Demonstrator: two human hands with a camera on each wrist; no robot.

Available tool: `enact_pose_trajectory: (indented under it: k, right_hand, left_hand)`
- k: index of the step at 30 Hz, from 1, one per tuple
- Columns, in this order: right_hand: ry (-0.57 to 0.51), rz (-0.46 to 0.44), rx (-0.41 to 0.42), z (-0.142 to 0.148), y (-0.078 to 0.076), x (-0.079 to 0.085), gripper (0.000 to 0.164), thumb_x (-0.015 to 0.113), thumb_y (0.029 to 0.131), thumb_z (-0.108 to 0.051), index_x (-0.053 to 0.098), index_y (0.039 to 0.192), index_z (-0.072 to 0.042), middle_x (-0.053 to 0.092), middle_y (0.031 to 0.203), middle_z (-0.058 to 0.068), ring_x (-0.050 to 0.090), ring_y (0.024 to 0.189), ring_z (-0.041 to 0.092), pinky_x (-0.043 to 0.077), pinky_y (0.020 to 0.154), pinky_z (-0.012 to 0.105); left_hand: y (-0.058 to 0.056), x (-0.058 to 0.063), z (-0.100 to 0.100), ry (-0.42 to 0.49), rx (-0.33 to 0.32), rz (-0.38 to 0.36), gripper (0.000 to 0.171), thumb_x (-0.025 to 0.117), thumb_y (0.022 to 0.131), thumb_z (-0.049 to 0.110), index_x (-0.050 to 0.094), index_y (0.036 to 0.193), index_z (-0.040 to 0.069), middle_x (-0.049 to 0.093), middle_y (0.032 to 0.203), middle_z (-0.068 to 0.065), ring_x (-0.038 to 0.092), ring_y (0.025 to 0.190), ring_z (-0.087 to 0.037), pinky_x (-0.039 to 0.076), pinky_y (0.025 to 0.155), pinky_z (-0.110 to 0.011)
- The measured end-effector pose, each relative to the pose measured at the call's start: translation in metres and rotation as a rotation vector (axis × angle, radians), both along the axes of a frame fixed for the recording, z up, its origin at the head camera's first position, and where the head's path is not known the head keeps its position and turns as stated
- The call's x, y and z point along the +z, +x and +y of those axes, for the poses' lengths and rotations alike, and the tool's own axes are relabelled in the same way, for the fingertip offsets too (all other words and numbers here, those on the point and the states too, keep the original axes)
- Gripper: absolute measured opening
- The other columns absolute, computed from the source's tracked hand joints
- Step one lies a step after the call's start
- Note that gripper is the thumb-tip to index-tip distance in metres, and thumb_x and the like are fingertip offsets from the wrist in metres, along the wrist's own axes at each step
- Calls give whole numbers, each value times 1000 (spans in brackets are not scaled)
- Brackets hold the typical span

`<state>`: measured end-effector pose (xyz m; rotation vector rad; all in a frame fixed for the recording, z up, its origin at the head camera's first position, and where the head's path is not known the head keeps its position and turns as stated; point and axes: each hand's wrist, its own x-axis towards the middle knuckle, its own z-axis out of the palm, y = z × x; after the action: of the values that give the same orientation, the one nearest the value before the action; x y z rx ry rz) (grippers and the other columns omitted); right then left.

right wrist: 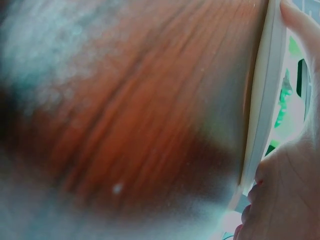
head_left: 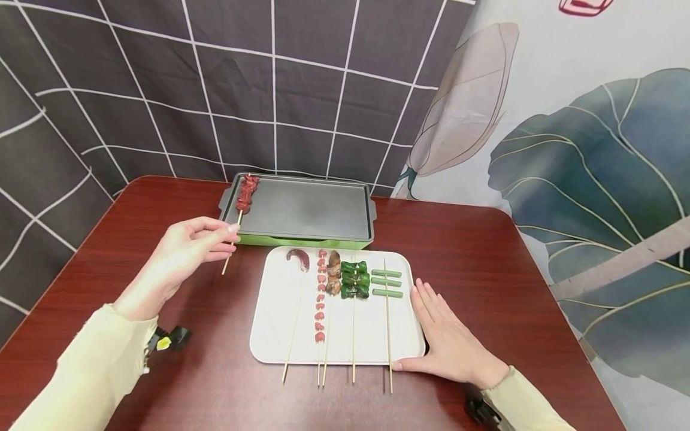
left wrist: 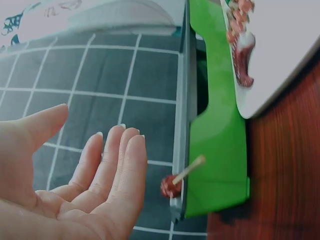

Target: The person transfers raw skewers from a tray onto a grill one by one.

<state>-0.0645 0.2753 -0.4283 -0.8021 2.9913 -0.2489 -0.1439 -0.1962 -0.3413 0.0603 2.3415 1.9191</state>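
Observation:
A skewer of red meat pieces [head_left: 247, 194] lies over the left end of a grill pan [head_left: 312, 206], its bare stick jutting out over the front edge. My left hand [head_left: 188, 245] is beside that stick; in the left wrist view its thumb and fingers [left wrist: 120, 172] are spread apart, with nothing between them. My right hand [head_left: 453, 341] rests against the right edge of a white tray [head_left: 264, 335], fingers straight along the side and thumb at the front corner.
Across the tray lie skewers with a curled dark-red tentacle [head_left: 299, 259], small red pieces [head_left: 320, 296], brown pieces [head_left: 333, 272], green peppers [head_left: 354, 280] and green bean pieces [head_left: 386, 282]. The pan's green base [head_left: 302, 242] stands right behind the tray. A dark gridded cloth [head_left: 237, 84] hangs behind the wooden table [head_left: 458, 251].

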Motion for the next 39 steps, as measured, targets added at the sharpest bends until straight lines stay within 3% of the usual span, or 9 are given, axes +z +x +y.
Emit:
enact_pose_trajectory:
  k: [9, 17, 25, 39]
  right_hand:
    - [-1, 5, -1, 0, 0, 1, 131, 62, 75, -86, 23, 157, 8, 12, 166, 24, 15, 151, 38, 20, 123, 49]
    - [-3, 2, -6, 0, 0, -1, 132, 61, 74, -87, 22, 158, 7, 12, 166, 24, 15, 151, 39, 23, 121, 54]
    - [3, 1, -8, -1, -1, -1, 133, 61, 74, -88, 21, 158, 8, 12, 165, 25, 15, 151, 39, 24, 120, 55]
    - [-1, -5, -10, -1, -1, 0, 132, 61, 74, -88, 21, 158, 7, 11, 166, 24, 14, 152, 39, 24, 120, 55]
  left_hand:
    - [17, 8, 15, -43, -79, -15, 48, 68, 100, 25, 56, 133, -8, 68, 120, -22, 73, 93, -16, 58, 87, -25]
    - [29, 4, 27, 2, -137, -29, 44, 69, 99, 19, 58, 133, -7, 68, 123, -22, 71, 103, -27, 58, 89, -29]
    - [39, -10, 41, 48, -170, -64, 43, 71, 97, 16, 60, 130, -9, 68, 120, -21, 70, 102, -36, 59, 89, -32]
    - [57, -44, 65, 37, -308, -147, 48, 72, 95, 19, 59, 128, -14, 72, 109, -19, 70, 99, -31, 60, 88, -36]
